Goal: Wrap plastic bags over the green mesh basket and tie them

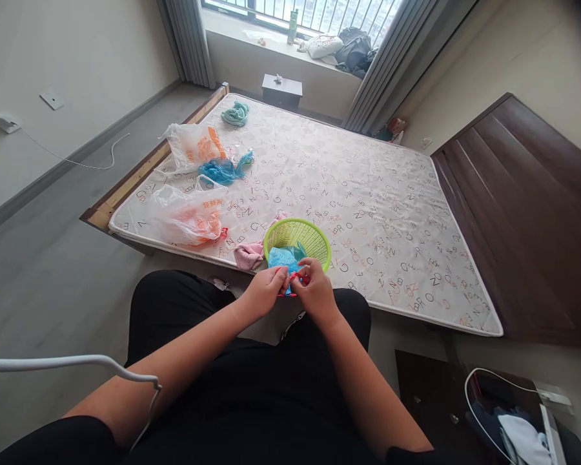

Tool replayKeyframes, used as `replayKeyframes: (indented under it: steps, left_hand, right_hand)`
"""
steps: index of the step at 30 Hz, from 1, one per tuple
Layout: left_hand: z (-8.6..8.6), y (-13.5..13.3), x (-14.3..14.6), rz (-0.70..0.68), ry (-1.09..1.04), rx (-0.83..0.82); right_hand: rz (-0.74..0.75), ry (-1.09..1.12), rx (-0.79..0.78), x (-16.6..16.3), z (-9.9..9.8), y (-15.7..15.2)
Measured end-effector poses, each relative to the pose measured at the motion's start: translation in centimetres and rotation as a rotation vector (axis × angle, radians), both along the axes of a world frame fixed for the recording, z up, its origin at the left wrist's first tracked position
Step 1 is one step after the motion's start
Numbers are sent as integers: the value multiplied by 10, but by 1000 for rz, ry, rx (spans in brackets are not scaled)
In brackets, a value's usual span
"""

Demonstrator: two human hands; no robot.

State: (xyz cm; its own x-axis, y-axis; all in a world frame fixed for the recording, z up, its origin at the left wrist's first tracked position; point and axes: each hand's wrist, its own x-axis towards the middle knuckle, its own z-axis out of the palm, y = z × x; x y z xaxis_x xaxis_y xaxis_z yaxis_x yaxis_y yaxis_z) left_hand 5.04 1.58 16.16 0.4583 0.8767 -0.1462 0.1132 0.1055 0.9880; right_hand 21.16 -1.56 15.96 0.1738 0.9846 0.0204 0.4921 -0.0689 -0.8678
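Observation:
My left hand (267, 289) and my right hand (314, 288) meet above my lap, both pinched on a blue plastic bag (281, 259) with red handles. The bag hangs just in front of a green plastic basket (316, 236) that stands on the mattress (368, 194) near its front edge and has more blue plastic inside. A folded pink cloth (248, 255) lies on the mattress just left of the basket.
Two white-and-orange plastic bags (188, 216) (193, 145), a blue bag (225, 170) and a coiled teal cord (235, 113) lie on the mattress's left side. A dark wooden headboard (527, 213) stands at the right. A dark bedside table (436, 400) with cables is at lower right.

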Motion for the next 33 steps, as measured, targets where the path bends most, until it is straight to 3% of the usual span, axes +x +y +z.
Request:
replayKeyframes:
  steps: [3,6,15,26,33]
  left_hand:
    - [3,-3,0,-49,66,72]
    - [3,-2,0,-71,100,101]
    - [-6,3,-3,-16,110,113]
    - [-11,-1,-1,-37,137,95]
    - [-6,-3,-3,-26,142,99]
  right_hand:
    - [39,47,-42,2,-1,1]
    - [18,233,-105,3,0,1]
    - [19,581,-161,9,-2,5]
    - [-11,332,-80,4,-1,-2]
    - [-30,473,-150,4,2,-1]
